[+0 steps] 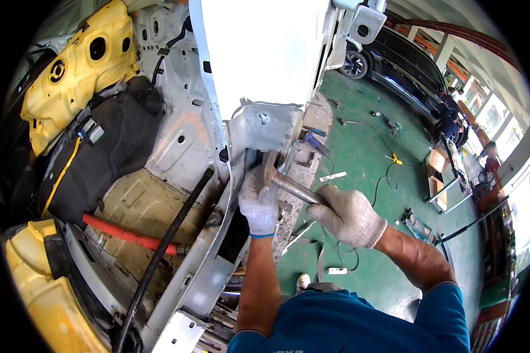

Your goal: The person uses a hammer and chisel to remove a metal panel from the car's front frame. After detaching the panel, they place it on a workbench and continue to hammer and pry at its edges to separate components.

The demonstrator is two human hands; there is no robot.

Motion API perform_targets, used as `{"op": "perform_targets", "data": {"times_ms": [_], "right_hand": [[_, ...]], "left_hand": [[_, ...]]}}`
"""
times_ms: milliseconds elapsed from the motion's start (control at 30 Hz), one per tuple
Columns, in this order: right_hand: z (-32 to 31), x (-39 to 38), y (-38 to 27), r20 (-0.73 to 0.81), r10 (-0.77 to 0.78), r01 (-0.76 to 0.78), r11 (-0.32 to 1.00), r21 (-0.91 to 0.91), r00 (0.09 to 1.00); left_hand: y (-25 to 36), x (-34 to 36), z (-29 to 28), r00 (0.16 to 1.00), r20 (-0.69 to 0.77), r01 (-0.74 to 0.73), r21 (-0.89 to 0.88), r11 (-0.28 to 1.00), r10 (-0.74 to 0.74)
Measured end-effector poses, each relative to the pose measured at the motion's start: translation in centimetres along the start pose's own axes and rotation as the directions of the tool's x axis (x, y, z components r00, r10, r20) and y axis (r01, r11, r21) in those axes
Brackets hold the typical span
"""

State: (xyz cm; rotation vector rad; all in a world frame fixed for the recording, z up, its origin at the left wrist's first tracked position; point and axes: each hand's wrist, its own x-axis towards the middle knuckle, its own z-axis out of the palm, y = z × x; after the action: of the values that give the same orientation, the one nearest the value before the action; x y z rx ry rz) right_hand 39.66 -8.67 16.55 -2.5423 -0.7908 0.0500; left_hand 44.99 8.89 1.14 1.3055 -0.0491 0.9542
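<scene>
My right hand, in a pale knit glove, is closed round the handle of a hammer. The rusty hammer head lies over the fingers of my left hand, or just above them. That hand, also gloved, is held at the base of the car body's pillar, beside an opening in the sill. Its fingers are curled, and the hammer head partly hides them and whatever they grip. Bare grey metal shows on the lower pillar, below a large white panel.
Inside the car body lie a black bar and a red tube across the floor pan. A purple-handled power tool rests beside the pillar. Cables, a power strip and another hammer lie on the green floor. Farther off are a dark car and people.
</scene>
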Motion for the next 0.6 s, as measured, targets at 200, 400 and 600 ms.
{"op": "perform_targets", "data": {"times_ms": [200,400,600], "right_hand": [[-1.2,-1.2,-3.7,0.058,-0.198,0.198,0.980,0.016,0.978],[-0.6,0.5,1.2,0.060,0.048,-0.051,0.998,0.044,0.997],[-0.9,-2.0,-2.6,-0.060,-0.470,0.472,0.882,0.009,0.880]], "left_hand": [[1.8,0.5,0.4,0.979,-0.039,0.191,-0.175,0.966,-0.201],[2.5,0.3,0.1,0.957,-0.013,0.290,-0.019,0.957,-0.290],[0.5,0.1,1.0,0.962,-0.086,0.247,-0.111,0.963,-0.257]]}}
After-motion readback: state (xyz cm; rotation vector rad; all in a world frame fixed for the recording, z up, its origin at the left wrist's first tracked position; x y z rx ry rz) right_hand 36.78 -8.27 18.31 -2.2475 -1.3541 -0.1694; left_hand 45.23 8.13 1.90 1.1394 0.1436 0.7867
